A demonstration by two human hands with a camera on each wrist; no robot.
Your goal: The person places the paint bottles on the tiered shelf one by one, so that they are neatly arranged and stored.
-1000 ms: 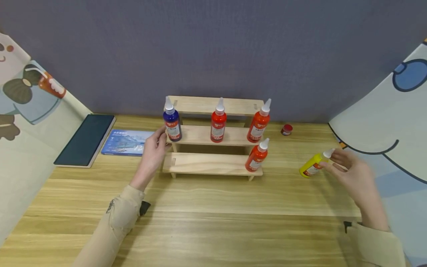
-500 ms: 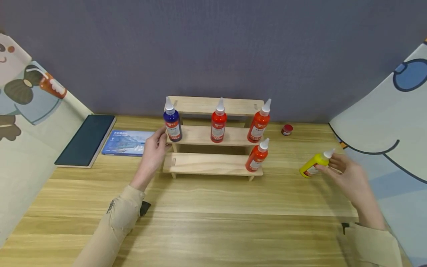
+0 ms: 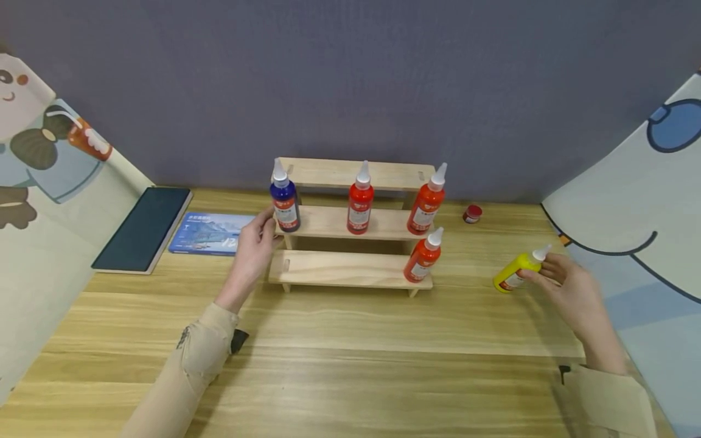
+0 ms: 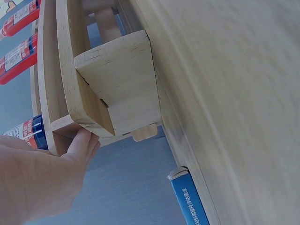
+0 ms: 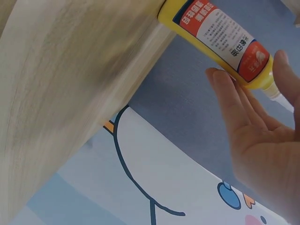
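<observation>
At the right my right hand point(image 3: 575, 295) pinches the yellow squeeze bottle point(image 3: 515, 274) near its white nozzle, thumb on one side and fingers on the other. In the right wrist view the bottle point(image 5: 220, 40) has its base at the tabletop. My left hand point(image 3: 254, 243) holds the left end of the three-tier wooden rack point(image 3: 328, 267); in the left wrist view its fingers curl at the tier's end point(image 4: 65, 126). Close to that hand stands a blue bottle point(image 3: 285, 207) on the middle tier. Red bottles stand at mid-tier point(image 3: 359, 210), at its right end point(image 3: 425, 210) and on the lowest tier point(image 3: 422, 258).
A small red-lidded jar point(image 3: 472, 213) sits right of the rack. Left of it lie a blue picture box point(image 3: 205, 234) and a dark book point(image 3: 142, 231). Behind the table rises a grey-blue panel point(image 3: 350, 79), with cartoon-printed panels point(image 3: 657, 201) at both sides.
My right hand has shifted slightly left, its thumb and fingers settling on the yellow bottle's upper part. The left hand keeps its place at the rack, and the bottles stay put.
</observation>
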